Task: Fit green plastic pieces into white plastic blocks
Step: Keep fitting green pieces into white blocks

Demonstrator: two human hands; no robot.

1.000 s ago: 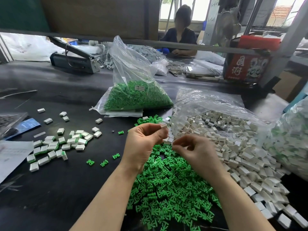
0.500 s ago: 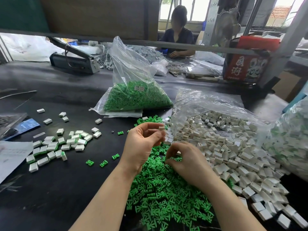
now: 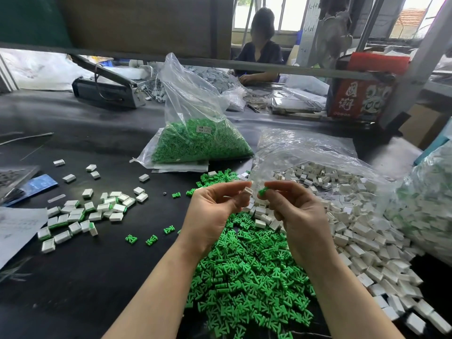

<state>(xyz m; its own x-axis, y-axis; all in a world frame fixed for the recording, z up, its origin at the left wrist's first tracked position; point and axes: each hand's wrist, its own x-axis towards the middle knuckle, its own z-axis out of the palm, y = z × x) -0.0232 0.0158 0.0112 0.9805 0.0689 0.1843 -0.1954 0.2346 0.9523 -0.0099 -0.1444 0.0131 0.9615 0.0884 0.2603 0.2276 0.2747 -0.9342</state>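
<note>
Where half a second ago the right hand (image 3: 297,216) was down in the green pile (image 3: 249,270), it is now raised level with the left hand (image 3: 212,211) and pinches a green piece (image 3: 263,191) at its fingertips. The left hand pinches a white block (image 3: 247,192) between thumb and forefinger, as it did before. Piece and block sit just apart, facing each other above the pile, so the pick-up looks done and the fitting itself is probably the step at hand; the piece is not yet in the block.

Nearest, the green pile lies loose on the black table (image 3: 85,277), with no container round it. Right of it, white blocks (image 3: 354,231) spill from an open clear bag (image 3: 305,148) that lies flat. At the far right edge another bag (image 3: 428,204) holds what look like white blocks with green in them. Left of the hands, a scatter of finished blocks (image 3: 83,214) showing green edges lies on the table. Farther back, an upright clear bag (image 3: 193,113) holds more green pieces (image 3: 200,145). Beyond the shelf rail, a second person (image 3: 259,57) sits working at grey parts.
</note>
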